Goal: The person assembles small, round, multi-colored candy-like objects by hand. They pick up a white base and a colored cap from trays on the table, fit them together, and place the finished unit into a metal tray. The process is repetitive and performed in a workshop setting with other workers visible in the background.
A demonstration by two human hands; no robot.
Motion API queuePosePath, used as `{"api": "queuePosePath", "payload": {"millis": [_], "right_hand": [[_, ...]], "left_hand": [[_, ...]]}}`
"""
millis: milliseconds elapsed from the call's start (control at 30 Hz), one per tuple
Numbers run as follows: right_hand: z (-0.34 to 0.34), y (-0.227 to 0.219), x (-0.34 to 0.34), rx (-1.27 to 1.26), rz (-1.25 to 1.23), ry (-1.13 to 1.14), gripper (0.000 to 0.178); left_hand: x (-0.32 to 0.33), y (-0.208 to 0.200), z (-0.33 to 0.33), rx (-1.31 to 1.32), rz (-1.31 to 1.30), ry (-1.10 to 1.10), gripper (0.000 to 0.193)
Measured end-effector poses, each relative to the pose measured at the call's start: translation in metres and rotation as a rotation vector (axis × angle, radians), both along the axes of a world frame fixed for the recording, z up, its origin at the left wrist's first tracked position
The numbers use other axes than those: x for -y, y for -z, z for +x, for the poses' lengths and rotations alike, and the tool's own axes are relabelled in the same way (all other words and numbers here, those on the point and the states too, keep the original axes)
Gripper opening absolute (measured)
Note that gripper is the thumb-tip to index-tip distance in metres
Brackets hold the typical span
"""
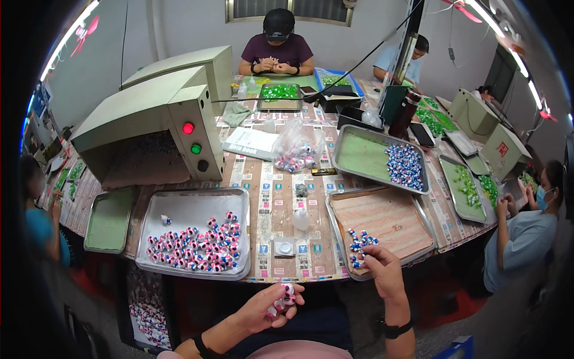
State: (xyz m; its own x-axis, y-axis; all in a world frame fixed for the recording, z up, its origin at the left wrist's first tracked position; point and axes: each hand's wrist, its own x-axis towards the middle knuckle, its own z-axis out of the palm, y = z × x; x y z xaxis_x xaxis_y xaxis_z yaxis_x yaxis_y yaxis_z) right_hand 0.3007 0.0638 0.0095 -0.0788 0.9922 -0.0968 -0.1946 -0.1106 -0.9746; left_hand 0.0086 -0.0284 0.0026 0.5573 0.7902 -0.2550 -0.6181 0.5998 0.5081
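My left hand (265, 309) is closed around a few small pink-and-white figures (288, 294) with dark markings, just off the table's front edge. Over the near left corner of a paper-lined tray (388, 216), my right hand (384, 270) has its thumb and fingers pinched together. Small blue, white and red pieces (359, 240) lie in a cluster right by those fingertips; whatever is between them is too hidden to tell. To the left, a white-lined tray (160, 208) bears many pink-and-white figures (194, 246). A small white square holder (284, 247) stands between the two trays.
A tilted metal tray (365, 152) with blue-and-white pieces overlaps the paper-lined one. Beyond are a plastic bag of figures (296, 157), a white squeeze bottle (301, 219) and a notebook (248, 143). A beige machine (149, 131) with lights stands left. Several people work around the table.
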Motion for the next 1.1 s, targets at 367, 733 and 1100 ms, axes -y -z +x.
{"api": "queuePosePath", "payload": {"millis": [367,733,1100], "right_hand": [[-0.056,-0.003,0.021,-0.320,-0.306,-0.251,0.025],[-0.111,0.006,0.004,0.156,0.073,-0.273,0.023],[-0.142,0.000,-0.022,0.661,0.560,-0.227,0.017]], "left_hand": [[0.001,0.003,0.001,-0.064,-0.060,-0.117,0.047],[0.019,0.017,-0.011,0.033,-0.087,-0.241,0.039],[0.036,0.033,-0.012,0.234,-0.169,-0.294,0.036]]}}
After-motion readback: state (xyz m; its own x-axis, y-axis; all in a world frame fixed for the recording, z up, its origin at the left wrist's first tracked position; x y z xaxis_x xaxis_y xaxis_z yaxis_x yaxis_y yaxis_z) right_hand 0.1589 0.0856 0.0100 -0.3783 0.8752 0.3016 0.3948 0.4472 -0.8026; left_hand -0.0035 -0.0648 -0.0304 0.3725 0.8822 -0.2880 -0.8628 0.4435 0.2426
